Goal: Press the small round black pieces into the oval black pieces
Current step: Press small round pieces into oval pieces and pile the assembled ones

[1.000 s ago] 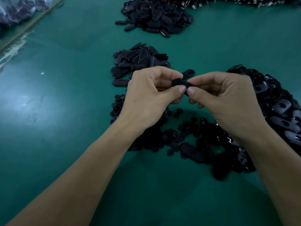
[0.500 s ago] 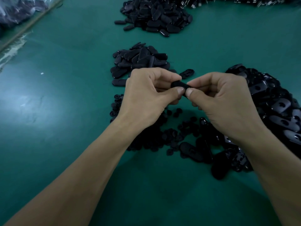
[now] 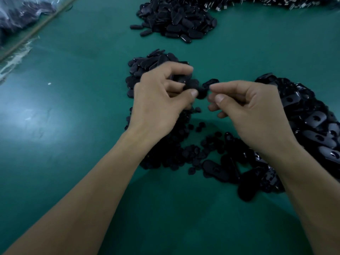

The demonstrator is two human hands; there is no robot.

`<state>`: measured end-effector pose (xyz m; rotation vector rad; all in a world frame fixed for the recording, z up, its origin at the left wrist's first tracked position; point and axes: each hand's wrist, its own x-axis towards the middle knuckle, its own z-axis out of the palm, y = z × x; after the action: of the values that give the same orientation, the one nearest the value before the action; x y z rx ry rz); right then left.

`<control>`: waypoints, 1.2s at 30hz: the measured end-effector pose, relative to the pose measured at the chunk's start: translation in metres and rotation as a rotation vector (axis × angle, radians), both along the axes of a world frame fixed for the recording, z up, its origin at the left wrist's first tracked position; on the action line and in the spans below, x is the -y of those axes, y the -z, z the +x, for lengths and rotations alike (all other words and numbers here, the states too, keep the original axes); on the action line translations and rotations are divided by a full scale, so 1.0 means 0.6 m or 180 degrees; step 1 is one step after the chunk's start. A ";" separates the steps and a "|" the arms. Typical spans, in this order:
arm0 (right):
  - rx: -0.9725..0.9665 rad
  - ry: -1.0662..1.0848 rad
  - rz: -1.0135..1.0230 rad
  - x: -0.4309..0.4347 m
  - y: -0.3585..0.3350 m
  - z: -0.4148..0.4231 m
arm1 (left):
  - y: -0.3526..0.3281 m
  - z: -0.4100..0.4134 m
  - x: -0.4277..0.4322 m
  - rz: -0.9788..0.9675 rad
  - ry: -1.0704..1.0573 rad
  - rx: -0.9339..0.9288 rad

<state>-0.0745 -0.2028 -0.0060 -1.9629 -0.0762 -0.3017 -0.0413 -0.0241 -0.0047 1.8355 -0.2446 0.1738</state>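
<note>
My left hand (image 3: 161, 100) pinches a blurred oval black plastic piece (image 3: 200, 93) between thumb and curled fingers, above the green table mat (image 3: 73, 126). Piece juts right, just short of my right hand (image 3: 255, 109): fingers curled, not touching it; cannot tell if they grip anything.

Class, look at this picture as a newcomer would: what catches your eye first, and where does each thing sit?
Two hands at the centre: the left hand pinches a blurred black piece, and the right hand curls beside it. Black heaps lie on the green table: a far pile at the top, a glossy heap on the right, small round pieces under the wrists.
</note>
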 end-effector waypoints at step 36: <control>-0.0147 0.0102 0.0472 0.003 -0.024 0.040 | 0.008 0.041 -0.044 0.1540 -0.0586 -0.0106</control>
<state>-0.0505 -0.2049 0.0084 -1.8242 0.0074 -0.2748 -0.0168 0.0023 -0.0097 2.3413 -0.0967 0.2260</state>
